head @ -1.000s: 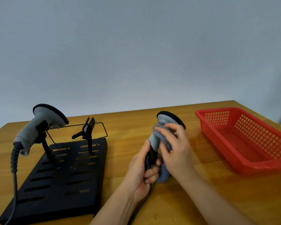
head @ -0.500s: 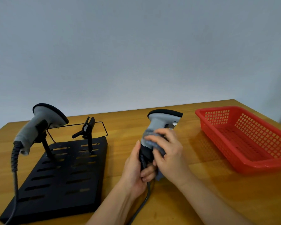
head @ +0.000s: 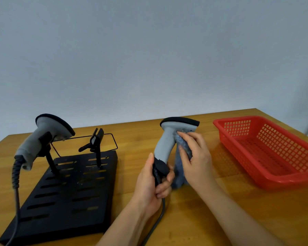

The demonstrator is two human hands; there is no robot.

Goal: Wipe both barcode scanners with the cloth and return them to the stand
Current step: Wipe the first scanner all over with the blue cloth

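Red plastic basket (head: 281, 153) w/ mesh walls at right on wooden table (head: 220, 210); plain grey wall (head: 149, 50) behind.

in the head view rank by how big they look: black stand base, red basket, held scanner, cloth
1. black stand base
2. red basket, close behind; nearness makes this unsure
3. held scanner
4. cloth, partly hidden by the right hand

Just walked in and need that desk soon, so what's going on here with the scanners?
A person is cleaning a grey barcode scanner. The left hand grips it by the base of its handle, where the cable leaves, and holds it upright above the wooden table. The right hand presses a blue-grey cloth against the handle just under the head. A second scanner sits in one cradle of the black stand; the other cradle is vacant. A red basket sits to the right.
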